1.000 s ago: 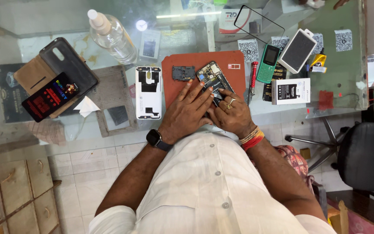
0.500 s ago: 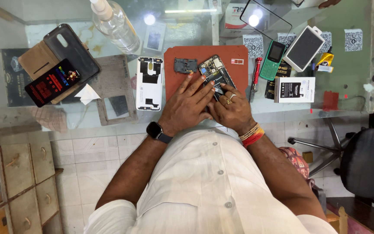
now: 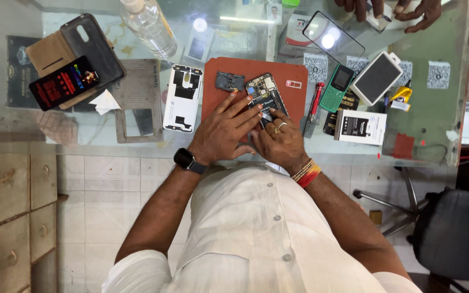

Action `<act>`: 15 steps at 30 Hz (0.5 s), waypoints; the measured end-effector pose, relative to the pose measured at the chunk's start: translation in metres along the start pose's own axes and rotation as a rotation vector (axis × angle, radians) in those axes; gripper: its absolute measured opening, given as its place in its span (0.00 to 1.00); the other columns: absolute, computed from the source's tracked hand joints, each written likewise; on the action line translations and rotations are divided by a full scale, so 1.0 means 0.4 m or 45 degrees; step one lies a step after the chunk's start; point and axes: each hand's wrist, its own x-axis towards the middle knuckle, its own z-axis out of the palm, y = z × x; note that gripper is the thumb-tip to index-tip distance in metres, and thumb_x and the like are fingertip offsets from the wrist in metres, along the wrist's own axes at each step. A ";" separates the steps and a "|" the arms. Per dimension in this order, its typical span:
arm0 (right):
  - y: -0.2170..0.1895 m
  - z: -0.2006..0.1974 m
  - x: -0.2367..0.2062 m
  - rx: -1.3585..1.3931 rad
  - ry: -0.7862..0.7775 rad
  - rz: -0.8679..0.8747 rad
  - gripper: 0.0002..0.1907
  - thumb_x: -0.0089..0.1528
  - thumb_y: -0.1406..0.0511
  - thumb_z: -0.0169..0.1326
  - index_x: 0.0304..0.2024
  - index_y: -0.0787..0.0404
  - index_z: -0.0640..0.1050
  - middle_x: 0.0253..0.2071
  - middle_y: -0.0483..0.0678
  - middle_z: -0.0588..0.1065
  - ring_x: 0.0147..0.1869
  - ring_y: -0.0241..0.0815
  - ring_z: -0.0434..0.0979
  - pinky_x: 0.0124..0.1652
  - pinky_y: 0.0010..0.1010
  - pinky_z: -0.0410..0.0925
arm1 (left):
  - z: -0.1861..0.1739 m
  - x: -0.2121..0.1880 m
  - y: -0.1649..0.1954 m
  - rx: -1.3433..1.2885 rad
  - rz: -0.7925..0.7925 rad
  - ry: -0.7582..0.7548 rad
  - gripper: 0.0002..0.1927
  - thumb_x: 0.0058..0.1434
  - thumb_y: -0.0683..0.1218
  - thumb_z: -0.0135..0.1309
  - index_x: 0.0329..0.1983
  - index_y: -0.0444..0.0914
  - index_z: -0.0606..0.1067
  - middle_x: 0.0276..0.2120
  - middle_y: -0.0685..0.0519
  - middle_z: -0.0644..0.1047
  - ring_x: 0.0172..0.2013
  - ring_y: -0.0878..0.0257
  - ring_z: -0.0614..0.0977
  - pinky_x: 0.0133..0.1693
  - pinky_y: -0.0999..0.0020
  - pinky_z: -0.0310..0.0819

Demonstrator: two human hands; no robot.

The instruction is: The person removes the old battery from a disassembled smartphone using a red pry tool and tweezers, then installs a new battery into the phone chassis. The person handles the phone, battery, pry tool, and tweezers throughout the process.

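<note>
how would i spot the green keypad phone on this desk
Find the red-brown work mat in the middle of the glass desk. Right of it lies a red screwdriver, then the green keypad phone, the only green handset with buttons.

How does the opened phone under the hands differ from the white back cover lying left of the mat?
The opened phone lies on the red mat, dark inside with its parts bared; the white back cover lies off the mat on the glass table, a pale shell with cut-outs. Both hands, left hand and right hand, touch the phone; nothing touches the cover. Both lie flat, of similar length.
</note>
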 end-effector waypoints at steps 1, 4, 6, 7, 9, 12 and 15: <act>0.006 -0.001 -0.001 -0.005 0.006 -0.018 0.11 0.60 0.68 0.64 0.24 0.63 0.77 0.26 0.48 0.73 0.35 0.44 0.75 0.59 0.43 0.73 | 0.001 0.003 0.000 0.003 -0.002 0.002 0.44 0.51 0.66 0.63 0.63 0.34 0.73 0.68 0.49 0.68 0.71 0.51 0.62 0.72 0.44 0.46; 0.009 0.005 -0.007 0.005 0.019 -0.052 0.10 0.60 0.69 0.64 0.26 0.63 0.77 0.27 0.49 0.71 0.36 0.46 0.75 0.58 0.45 0.73 | 0.006 -0.001 -0.003 0.013 0.012 0.015 0.43 0.51 0.65 0.64 0.63 0.34 0.73 0.68 0.49 0.68 0.71 0.51 0.61 0.73 0.44 0.46; 0.004 0.007 -0.011 0.019 0.040 -0.030 0.13 0.60 0.69 0.65 0.25 0.62 0.75 0.27 0.51 0.70 0.35 0.49 0.73 0.57 0.48 0.72 | 0.008 -0.013 0.000 0.018 0.006 0.039 0.43 0.52 0.65 0.64 0.64 0.34 0.73 0.69 0.50 0.68 0.72 0.51 0.61 0.73 0.44 0.46; 0.003 0.009 -0.010 -0.003 0.082 0.003 0.11 0.60 0.68 0.65 0.26 0.62 0.76 0.29 0.50 0.70 0.36 0.49 0.73 0.56 0.49 0.70 | 0.006 -0.013 -0.005 0.027 0.015 0.059 0.43 0.52 0.64 0.64 0.64 0.34 0.73 0.69 0.50 0.68 0.72 0.52 0.60 0.73 0.45 0.46; -0.010 0.004 -0.012 -0.055 0.158 0.087 0.10 0.60 0.67 0.66 0.29 0.62 0.76 0.32 0.50 0.72 0.38 0.49 0.73 0.54 0.51 0.66 | 0.002 -0.020 -0.006 0.009 0.031 0.087 0.42 0.51 0.62 0.65 0.64 0.34 0.73 0.69 0.48 0.68 0.72 0.51 0.61 0.73 0.45 0.47; -0.025 0.005 0.001 -0.073 0.230 0.263 0.09 0.60 0.67 0.66 0.34 0.62 0.77 0.36 0.50 0.73 0.44 0.52 0.72 0.55 0.49 0.62 | -0.017 -0.035 -0.010 -0.023 0.048 0.183 0.37 0.53 0.58 0.66 0.62 0.32 0.75 0.68 0.45 0.69 0.72 0.50 0.63 0.73 0.46 0.50; -0.043 0.020 0.016 -0.148 0.177 0.404 0.07 0.62 0.68 0.66 0.39 0.61 0.80 0.37 0.49 0.75 0.45 0.51 0.71 0.52 0.47 0.61 | -0.035 -0.070 -0.014 -0.068 0.046 0.232 0.31 0.54 0.54 0.66 0.56 0.31 0.77 0.64 0.43 0.72 0.70 0.49 0.66 0.73 0.47 0.54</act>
